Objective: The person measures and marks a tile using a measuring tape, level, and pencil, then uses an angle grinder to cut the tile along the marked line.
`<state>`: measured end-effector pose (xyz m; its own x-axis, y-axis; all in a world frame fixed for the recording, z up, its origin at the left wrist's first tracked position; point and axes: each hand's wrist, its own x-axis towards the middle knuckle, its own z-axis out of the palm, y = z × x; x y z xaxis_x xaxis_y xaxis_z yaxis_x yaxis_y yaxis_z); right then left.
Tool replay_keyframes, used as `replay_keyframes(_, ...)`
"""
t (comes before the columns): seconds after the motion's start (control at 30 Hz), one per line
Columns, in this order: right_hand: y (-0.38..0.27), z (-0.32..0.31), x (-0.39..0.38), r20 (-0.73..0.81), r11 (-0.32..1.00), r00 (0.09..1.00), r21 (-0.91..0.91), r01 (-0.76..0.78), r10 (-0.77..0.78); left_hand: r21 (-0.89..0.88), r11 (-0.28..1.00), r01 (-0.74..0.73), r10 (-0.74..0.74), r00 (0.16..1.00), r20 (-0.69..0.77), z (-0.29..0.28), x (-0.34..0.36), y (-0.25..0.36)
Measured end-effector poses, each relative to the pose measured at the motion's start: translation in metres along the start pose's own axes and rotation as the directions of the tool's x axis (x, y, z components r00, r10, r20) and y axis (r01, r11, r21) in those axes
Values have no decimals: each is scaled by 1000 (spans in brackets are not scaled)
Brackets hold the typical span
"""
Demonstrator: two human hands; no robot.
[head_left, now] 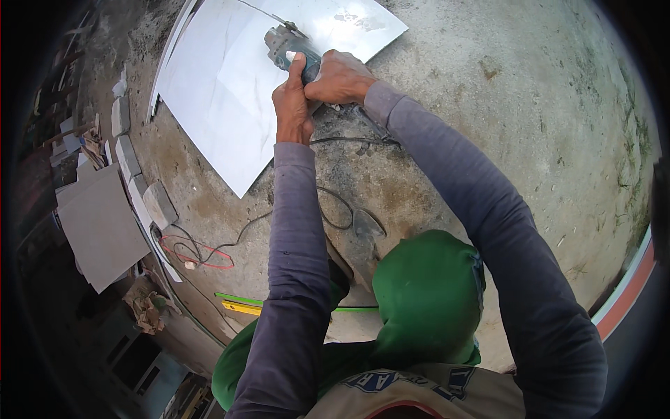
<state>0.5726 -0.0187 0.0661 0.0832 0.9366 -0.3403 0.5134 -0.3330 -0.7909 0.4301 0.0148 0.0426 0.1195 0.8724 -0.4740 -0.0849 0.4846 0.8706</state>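
A dark teal angle grinder rests over a large white tile with faint grey veining. Both of my hands are wrapped around its body. My left hand is closed on it from the left, thumb laid along the top. Just to the right, my right hand grips the rear part, with its fingers curled. Ahead of the grinder's head, a thin dark line runs across the tile toward the top edge. The disc is largely hidden. Pale dust marks the tile to the right.
A black cable loops over the concrete floor. A trowel-like tool lies before my green-clad knee. At left are concrete blocks, stacked grey tiles and a red cord loop. A yellow level lies by my legs.
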Motion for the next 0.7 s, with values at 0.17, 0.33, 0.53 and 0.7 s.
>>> replay_keyframes(0.17, -2, 3, 11, -36, 1000, 999, -9, -3, 2, 23, 999, 41, -42, 998, 52, -6, 11, 2)
replay_keyframes(0.33, -9, 3, 9, 71, 995, 993, -33, -92, 94, 39, 999, 19, -19, 1000, -17, -8, 7, 4)
replay_keyframes(0.53, -7, 2, 3, 70, 993, 991, -33, -114, 116, 96, 993, 71, -74, 997, 27, -10, 6, 4)
replay_keyframes(0.7, -5, 2, 2, 62, 995, 993, -40, -96, 98, 74, 996, 54, -52, 998, -18, -7, 4, 0)
